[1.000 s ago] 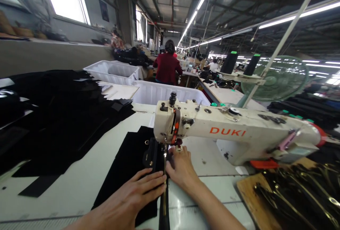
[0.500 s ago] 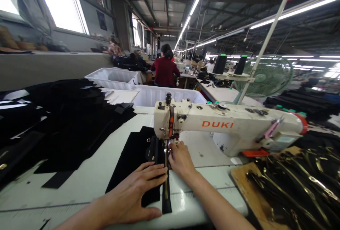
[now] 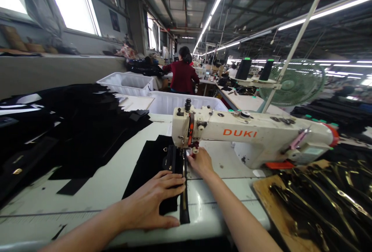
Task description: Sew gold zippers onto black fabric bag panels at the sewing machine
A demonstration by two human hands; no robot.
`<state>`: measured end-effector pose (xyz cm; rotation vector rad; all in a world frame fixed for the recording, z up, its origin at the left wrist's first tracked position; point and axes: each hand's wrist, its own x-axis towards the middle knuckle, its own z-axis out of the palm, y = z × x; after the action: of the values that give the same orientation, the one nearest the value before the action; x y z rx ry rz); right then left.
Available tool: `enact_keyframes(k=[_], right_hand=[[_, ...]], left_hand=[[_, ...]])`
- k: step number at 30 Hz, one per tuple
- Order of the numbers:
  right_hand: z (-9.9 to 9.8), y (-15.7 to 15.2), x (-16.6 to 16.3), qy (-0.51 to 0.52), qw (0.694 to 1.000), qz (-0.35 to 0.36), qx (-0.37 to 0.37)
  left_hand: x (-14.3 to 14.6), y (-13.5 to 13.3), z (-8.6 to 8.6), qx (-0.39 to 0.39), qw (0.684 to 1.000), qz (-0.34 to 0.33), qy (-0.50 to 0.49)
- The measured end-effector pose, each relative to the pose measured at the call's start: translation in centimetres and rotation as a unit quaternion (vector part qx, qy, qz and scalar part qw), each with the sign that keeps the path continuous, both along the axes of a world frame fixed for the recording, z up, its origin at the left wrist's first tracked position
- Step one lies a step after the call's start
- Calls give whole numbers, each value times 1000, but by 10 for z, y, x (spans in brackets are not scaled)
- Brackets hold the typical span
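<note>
A black fabric panel [image 3: 147, 166] lies under the head of a white sewing machine [image 3: 213, 128]. A black zipper strip with gold teeth [image 3: 184, 201] runs along the panel's right edge, up to the presser foot [image 3: 181, 153]. My left hand [image 3: 155, 195] rests flat on the panel, fingers stretched, its fingertips touching the zipper strip. Close to the right of the needle area is my right hand [image 3: 202, 163], its fingers curled together; the fingertips are partly hidden. On the panel sits a black strap piece with gold fittings [image 3: 167, 161], just beyond my left fingers.
Stacked black fabric pieces [image 3: 78, 128] cover the left of the table. Gold-zippered strips [image 3: 328, 201] lie on a brown board [image 3: 270, 197] at the right. White plastic bins [image 3: 186, 102] stand behind the machine. Farther back sits a person in dark red [image 3: 183, 73].
The panel and zipper strip have moved a little away from me, under the machine, with my left hand on them. My right hand has shifted slightly forward, and the view has turned slightly left.
</note>
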<state>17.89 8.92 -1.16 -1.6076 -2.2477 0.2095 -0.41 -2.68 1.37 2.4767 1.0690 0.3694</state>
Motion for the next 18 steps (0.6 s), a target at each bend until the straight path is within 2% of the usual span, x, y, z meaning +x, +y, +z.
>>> enact_keyframes(k=[6, 11, 14, 18], right_hand=[[-8, -12, -4, -2, 1000, -17, 21], [-13, 27, -16, 17, 1000, -3, 19], [-8, 42, -6, 31, 998, 48, 23], [-1, 14, 22, 46, 984, 158, 67]], left_hand=[[1, 2, 2, 19, 999, -15, 23], [1, 2, 2, 25, 999, -16, 25], [0, 0, 3, 9, 1000, -8, 28], [-2, -5, 4, -1, 999, 13, 32]])
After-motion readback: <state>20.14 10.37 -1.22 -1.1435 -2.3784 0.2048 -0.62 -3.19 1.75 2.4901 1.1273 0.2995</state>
